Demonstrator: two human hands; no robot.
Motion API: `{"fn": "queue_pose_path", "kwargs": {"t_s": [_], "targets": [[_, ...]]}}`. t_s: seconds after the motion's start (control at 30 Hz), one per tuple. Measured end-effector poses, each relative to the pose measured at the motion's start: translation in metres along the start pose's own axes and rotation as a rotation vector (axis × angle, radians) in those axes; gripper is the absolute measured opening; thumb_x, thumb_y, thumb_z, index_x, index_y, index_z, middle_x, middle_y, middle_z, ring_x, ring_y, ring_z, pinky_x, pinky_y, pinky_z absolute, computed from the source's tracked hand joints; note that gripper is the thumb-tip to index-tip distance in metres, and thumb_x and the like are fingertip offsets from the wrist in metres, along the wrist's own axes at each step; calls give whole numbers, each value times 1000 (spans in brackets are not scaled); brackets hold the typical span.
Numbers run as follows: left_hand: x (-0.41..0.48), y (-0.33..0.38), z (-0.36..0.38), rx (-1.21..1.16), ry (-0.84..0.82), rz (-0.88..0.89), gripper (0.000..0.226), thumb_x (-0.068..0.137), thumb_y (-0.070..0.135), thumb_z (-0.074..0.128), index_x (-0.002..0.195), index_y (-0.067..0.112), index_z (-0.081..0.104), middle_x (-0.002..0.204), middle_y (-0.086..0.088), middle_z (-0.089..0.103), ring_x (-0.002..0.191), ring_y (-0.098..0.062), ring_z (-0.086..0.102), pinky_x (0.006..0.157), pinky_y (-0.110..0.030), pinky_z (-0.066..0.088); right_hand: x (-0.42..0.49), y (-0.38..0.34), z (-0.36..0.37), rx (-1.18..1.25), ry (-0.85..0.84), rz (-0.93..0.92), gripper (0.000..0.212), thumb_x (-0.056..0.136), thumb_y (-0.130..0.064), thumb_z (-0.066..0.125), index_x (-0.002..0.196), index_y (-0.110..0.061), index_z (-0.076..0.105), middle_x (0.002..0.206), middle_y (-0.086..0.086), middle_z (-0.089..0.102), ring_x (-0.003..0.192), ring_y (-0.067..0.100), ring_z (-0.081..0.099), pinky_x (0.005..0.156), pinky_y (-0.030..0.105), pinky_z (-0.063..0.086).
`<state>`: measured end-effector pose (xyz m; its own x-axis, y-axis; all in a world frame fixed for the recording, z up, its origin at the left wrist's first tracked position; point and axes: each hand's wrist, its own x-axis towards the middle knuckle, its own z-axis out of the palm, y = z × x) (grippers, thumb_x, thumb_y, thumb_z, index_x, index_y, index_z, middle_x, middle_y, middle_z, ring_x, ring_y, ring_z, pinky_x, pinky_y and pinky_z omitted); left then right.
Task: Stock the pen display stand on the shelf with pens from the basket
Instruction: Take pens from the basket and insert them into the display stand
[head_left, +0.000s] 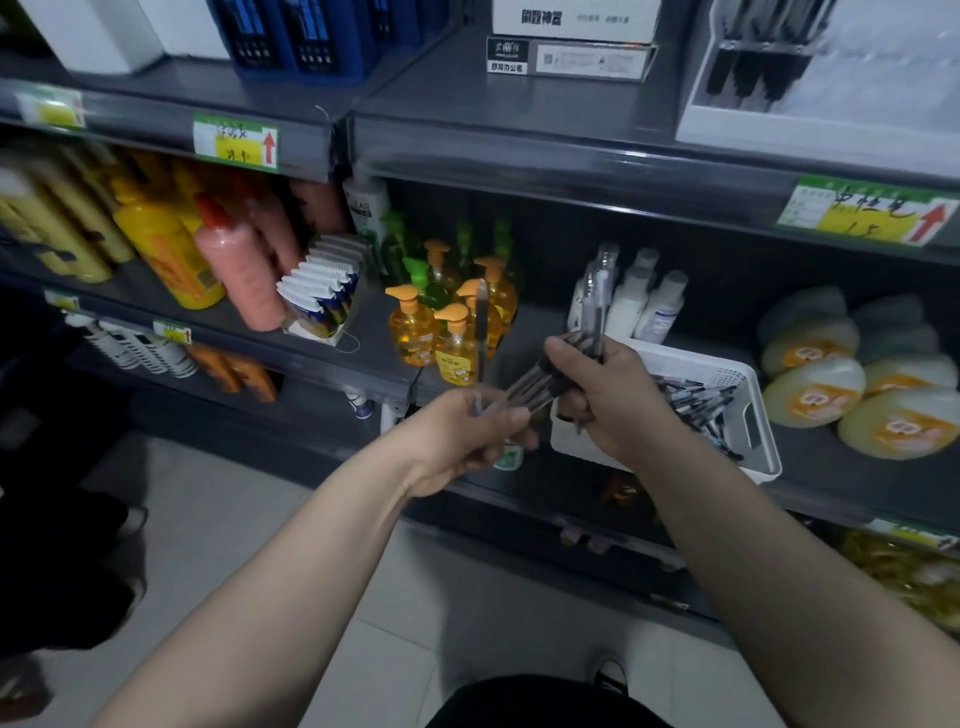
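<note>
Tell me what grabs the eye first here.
The two hands at centre: the right hand grips a bundle of pens, while the left hand holds a single pen upright beside it. Just right of them, a white basket with more pens sits at the shelf edge. Orange-capped yellow bottles stand out on the shelf behind the left hand.

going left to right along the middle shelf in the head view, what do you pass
yellow bottles → pink bottle → tiered display stand → orange-pump soap bottles → white basket → round yellow tubs
</note>
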<state>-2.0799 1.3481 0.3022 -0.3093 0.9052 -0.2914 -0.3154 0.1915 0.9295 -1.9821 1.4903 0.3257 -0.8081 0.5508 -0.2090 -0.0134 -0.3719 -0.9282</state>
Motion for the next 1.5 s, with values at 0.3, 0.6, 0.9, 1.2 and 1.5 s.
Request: {"fn": "queue_pose_path", "kwargs": {"t_s": [0.3,0.6,0.9,1.2,1.5], "targets": [[4,9,-7,-35,-502,-300,19,76,28,54,78,14,41,51,3,45,38,-8,41,39,-16,38,-5,-1,2,-31,-153,104,38,70,-18,67,105,-7,59,77,9,67,42,11,39,33,14,26],[24,8,-4,-297,-4,-101,19,83,21,64,97,8,61,85,-9,59,58,-8,56,47,-16,47,4,-12,-13,110,-1,-15,9,92,-1,53,90,-9,57,81,10,70,33,6,34,34,15,27],[38,8,38,-975,248,104,83,68,76,43,116,11,60,107,-7,63,86,-17,57,68,-26,47,13,-12,-15,250,118,-171,13,93,-2,53,86,-12,57,88,11,69,41,5,43,36,14,30],[57,26,48,-995,413,193,25,100,22,39,89,7,55,79,-4,68,74,-13,69,76,-30,51,0,-3,-17,46,37,-143,10,90,-3,56,91,-12,61,70,6,60,35,6,34,34,17,29],[61,29,48,-967,502,316,17,98,19,45,91,11,58,84,-2,65,81,-12,66,84,-30,54,-2,6,-27,28,19,-94,17,96,-7,47,92,-11,63,39,-4,37,32,7,29,37,19,25]]}}
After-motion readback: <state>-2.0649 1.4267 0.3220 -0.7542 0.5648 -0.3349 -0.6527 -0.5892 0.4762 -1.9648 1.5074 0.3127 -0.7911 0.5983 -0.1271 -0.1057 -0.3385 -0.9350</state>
